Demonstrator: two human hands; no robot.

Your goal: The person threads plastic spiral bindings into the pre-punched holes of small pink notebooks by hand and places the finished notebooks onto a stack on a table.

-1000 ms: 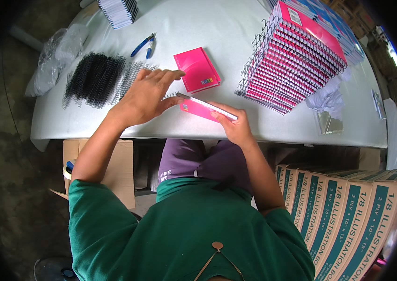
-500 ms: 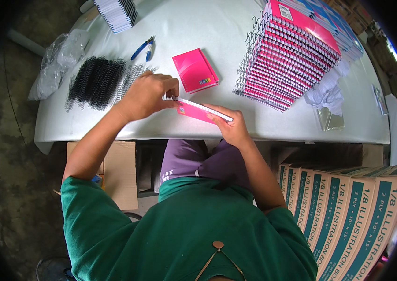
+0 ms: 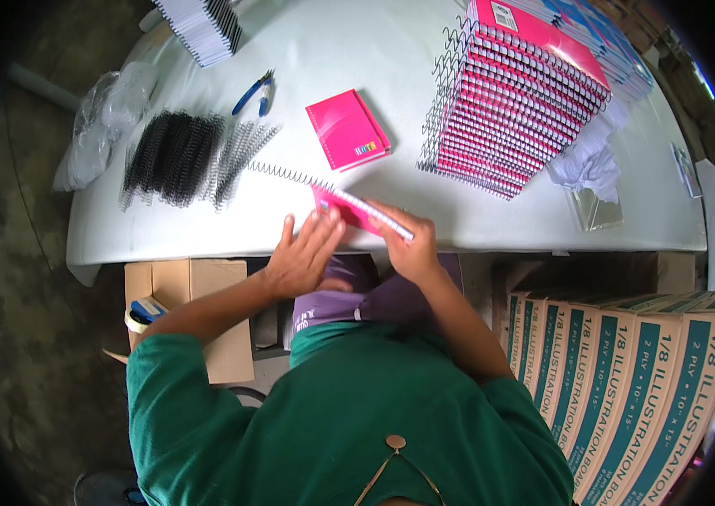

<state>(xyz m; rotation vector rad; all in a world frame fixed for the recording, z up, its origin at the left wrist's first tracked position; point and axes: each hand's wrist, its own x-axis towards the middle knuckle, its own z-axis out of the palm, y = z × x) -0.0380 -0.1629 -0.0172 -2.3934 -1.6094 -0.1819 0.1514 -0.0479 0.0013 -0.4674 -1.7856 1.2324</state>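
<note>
A small pink notebook point(image 3: 352, 216) is tilted on its edge near the front of the table, its white page edge facing up. My right hand point(image 3: 412, 244) grips its right end. From its left corner a dark spiral wire coil point(image 3: 286, 174) sticks out to the upper left, toward the other coils. My left hand point(image 3: 305, 253) lies beside the notebook's lower left, fingers stretched out and fingertips at the pink cover; whether they press on it I cannot tell. Beyond, a short stack of pink notebooks point(image 3: 347, 128) rests on the table.
Black coils point(image 3: 173, 158) and looser grey coils point(image 3: 237, 156) lie at the left, below blue-handled pliers point(image 3: 254, 93). A tall stack of spiral-bound notebooks point(image 3: 513, 110) stands at right. Cardboard boxes point(image 3: 627, 379) are low right; an open carton point(image 3: 218, 320) is low left.
My left hand has let go of the notebook's upper left corner and moved down toward me, fingers opening. The long coil now shows sticking out of that corner. My right hand keeps its grip.
</note>
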